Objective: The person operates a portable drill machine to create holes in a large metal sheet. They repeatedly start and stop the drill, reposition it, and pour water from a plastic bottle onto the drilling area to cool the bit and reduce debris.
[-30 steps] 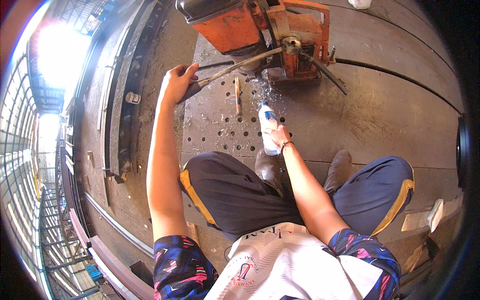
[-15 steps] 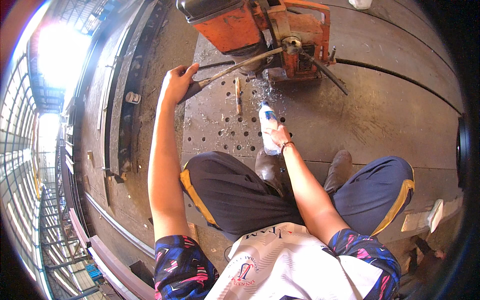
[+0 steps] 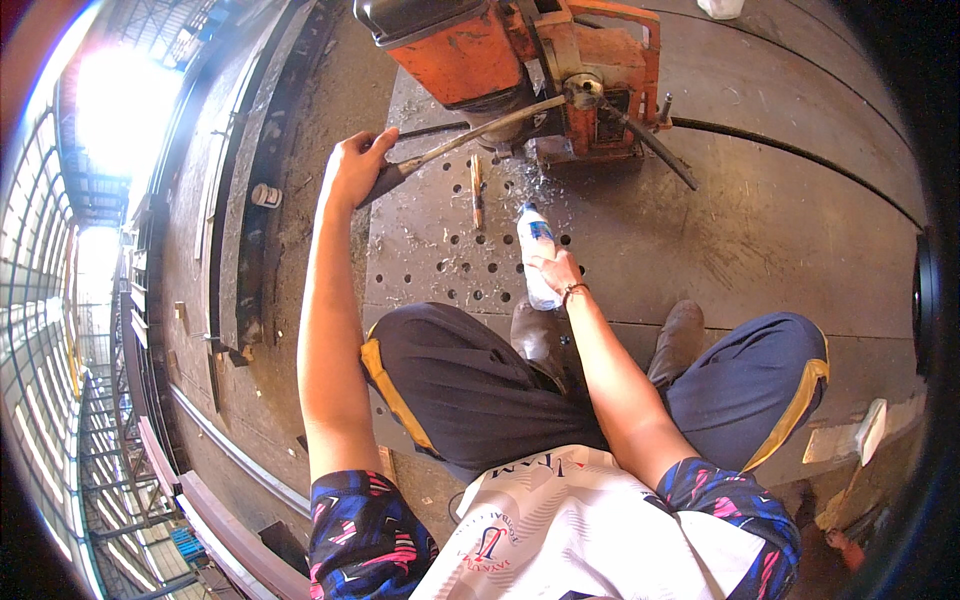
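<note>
An orange magnetic drill (image 3: 465, 65) stands on a steel plate full of drilled holes, with a hub and several lever arms on its side. My left hand (image 3: 355, 168) is closed round the dark grip of the long feed lever (image 3: 470, 138), which points left from the hub. In my right hand (image 3: 556, 270) is a clear plastic bottle (image 3: 535, 232) with a blue label, tilted with its neck toward the drill's base. Metal shavings and wet-looking bits (image 3: 540, 183) lie by the drill's tip. A thin wooden stick (image 3: 477, 190) rests on the plate between lever and bottle.
A black cable (image 3: 800, 150) runs right from the drill. My boots (image 3: 680, 335) rest on the plate by its near edge. At left, a small white cup (image 3: 266, 195) sits by a long dark steel beam (image 3: 245, 230). A pale block (image 3: 872, 430) lies at right.
Both hands, the lever and the bottle stay practically where they were. At the lower right edge, a blurred reddish shape has shifted.
</note>
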Demonstrator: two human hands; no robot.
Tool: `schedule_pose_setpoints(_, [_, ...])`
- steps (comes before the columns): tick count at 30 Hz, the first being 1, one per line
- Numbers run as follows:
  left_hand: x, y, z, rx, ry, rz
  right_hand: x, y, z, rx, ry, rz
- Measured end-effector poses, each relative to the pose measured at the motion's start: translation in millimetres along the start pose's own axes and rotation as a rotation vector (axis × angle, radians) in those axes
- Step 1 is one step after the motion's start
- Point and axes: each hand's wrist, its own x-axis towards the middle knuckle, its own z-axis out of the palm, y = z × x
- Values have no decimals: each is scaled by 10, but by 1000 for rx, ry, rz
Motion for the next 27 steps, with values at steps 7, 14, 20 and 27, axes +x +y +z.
schedule_pose_setpoints(7, [-7, 72, -8, 26, -6, -5, 68, 68, 20, 3, 9, 57])
schedule_pose_setpoints(14, [-27, 69, 1, 9, 5, -13, 52, 52, 2, -4, -17, 24])
schedule_pose_setpoints(20, [-31, 77, 5, 24, -1, -14, 8, 7, -8, -3, -5, 38])
schedule_pose_setpoints(27, [-42, 80, -4, 26, -13, -17, 34, 40, 11, 7, -1, 30])
